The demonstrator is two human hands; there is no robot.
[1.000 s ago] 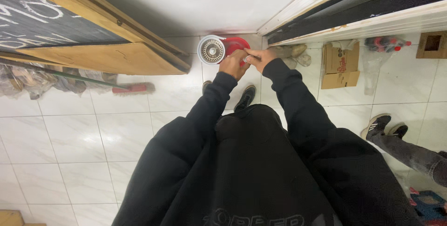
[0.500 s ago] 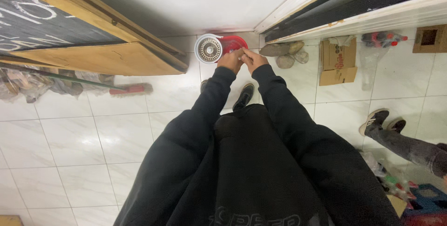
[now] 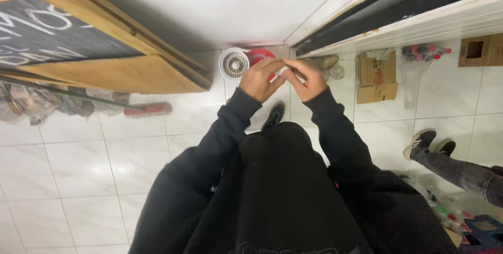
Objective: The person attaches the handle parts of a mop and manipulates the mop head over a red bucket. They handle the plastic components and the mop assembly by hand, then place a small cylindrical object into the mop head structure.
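My left hand [image 3: 261, 79] and my right hand [image 3: 309, 80] are raised together in front of my chest, fingertips meeting. Both pinch a small white object [image 3: 284, 70] between them; what it is cannot be made out. Black sleeves cover both arms. Directly below the hands, on the tiled floor, stands a red mop bucket [image 3: 260, 55] with a round white spinner basket [image 3: 234, 63]. One of my black shoes [image 3: 274, 114] shows under my left wrist.
A wooden-framed chalkboard sign [image 3: 78, 50] leans at the left, with a red-headed broom [image 3: 148, 109] on the floor beneath it. A cardboard box [image 3: 375, 78] and wrapped bottles [image 3: 422, 53] lie by the white counter base [image 3: 419, 21]. Another person's legs and sneakers [image 3: 425, 141] are at the right.
My hands stay joined on the small white object and have shifted slightly. The other person's feet at the right have moved a little.
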